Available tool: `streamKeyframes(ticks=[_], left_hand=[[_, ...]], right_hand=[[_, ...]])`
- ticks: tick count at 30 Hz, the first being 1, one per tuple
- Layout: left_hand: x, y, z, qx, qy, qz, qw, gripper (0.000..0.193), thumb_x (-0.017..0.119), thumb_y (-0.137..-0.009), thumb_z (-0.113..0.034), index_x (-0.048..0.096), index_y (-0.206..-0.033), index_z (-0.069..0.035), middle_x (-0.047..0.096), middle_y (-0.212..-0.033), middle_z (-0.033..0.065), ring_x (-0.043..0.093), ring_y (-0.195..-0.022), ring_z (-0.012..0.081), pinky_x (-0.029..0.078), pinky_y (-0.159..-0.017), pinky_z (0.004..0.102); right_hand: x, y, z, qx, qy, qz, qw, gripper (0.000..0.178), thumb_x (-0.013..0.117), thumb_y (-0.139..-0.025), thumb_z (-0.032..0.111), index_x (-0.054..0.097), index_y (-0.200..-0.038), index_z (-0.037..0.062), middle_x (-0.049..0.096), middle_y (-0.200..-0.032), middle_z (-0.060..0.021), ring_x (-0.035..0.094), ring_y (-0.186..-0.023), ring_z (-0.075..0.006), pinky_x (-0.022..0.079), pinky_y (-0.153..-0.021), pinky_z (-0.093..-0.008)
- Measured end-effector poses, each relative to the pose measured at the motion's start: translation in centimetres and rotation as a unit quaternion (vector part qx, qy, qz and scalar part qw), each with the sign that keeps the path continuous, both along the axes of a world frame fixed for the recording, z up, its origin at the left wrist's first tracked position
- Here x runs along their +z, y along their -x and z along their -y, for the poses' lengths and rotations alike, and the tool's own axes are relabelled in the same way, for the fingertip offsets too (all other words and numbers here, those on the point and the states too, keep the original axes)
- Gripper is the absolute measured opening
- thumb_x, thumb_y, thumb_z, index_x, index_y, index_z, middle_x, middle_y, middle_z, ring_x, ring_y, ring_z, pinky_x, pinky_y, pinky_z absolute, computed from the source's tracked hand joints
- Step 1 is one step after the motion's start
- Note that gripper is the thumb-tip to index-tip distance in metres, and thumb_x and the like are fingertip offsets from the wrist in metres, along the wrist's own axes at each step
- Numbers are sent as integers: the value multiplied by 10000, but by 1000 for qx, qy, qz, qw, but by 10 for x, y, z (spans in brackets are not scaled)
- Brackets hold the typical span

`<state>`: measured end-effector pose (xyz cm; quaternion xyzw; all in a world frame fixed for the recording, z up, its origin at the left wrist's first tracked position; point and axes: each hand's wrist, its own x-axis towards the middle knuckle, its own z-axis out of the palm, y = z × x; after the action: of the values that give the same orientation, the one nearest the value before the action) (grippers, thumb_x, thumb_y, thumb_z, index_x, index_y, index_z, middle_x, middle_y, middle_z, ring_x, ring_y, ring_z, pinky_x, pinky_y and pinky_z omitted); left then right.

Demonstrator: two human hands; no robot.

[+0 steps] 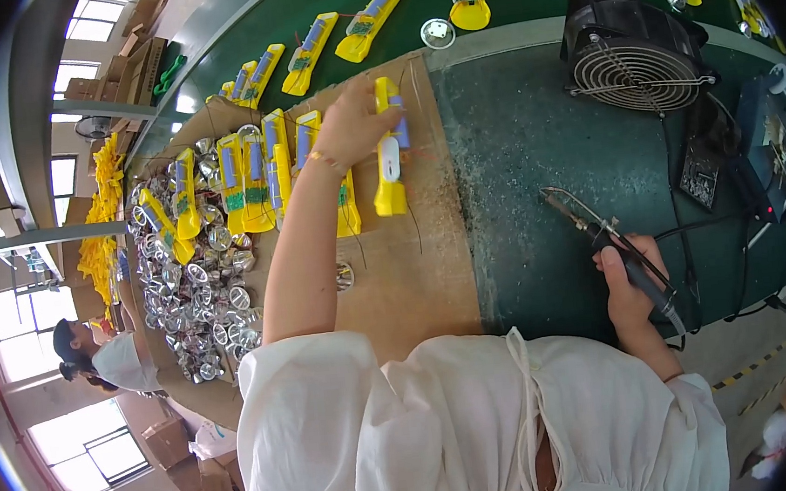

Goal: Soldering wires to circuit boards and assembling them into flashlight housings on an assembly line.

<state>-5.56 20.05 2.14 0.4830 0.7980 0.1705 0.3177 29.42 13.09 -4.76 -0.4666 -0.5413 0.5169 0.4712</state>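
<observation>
With my left hand (352,126) I grip a yellow flashlight housing (390,194) near its upper end, over the cardboard sheet (419,281). A blue cylindrical battery and a white oval part show on this housing, and thin wires hang beside it. My right hand (634,280) is wrapped round the dark handle of a soldering iron (637,273). Its metal tip points up and left over the green bench, apart from the housing. Just left of my left hand lie several more yellow housings (235,198) with blue batteries and green circuit boards.
Many silvery reflector cups (200,300) are heaped at the left. A black fan (633,51) with a wire guard stands at the back right, near a solder-spool stand (784,99) and cables. More yellow housings (311,54) lie along the green belt behind. Another person (117,354) works far left.
</observation>
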Motion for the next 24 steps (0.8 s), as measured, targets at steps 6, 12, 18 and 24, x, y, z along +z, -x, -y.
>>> streamKeyframes(ticks=[6,12,18,24], left_hand=[[-24,-28,77,51,-32,349,935,289,593,-857,-158,556,-1107,-18,620,-934,23,596,-753,88,496,-640,217],[-20,-61,147,59,-297,-43,952,176,697,-732,-110,607,-869,-45,537,-725,85,545,-569,205,460,-549,299],[-12,-17,218,284,-269,-140,910,229,771,-647,-181,620,-753,-44,573,-733,61,528,-586,174,441,-540,277],[-29,4,201,143,-250,-218,933,188,705,-729,-202,663,-800,-33,588,-707,74,554,-678,175,447,-604,305]], right_hand=[[-5,3,5,-10,-44,29,999,161,623,-807,72,544,-919,-13,616,-729,-82,575,-631,-106,461,-590,-216],[-3,5,12,16,-84,55,995,170,609,-813,57,535,-932,-41,603,-755,-110,592,-653,-132,492,-614,-229],[8,30,27,72,-105,37,991,166,620,-793,34,528,-913,-35,607,-743,-116,588,-636,-136,478,-586,-226],[19,56,34,131,-127,30,983,156,627,-788,42,528,-890,-22,617,-729,-106,564,-623,-122,456,-576,-225]])
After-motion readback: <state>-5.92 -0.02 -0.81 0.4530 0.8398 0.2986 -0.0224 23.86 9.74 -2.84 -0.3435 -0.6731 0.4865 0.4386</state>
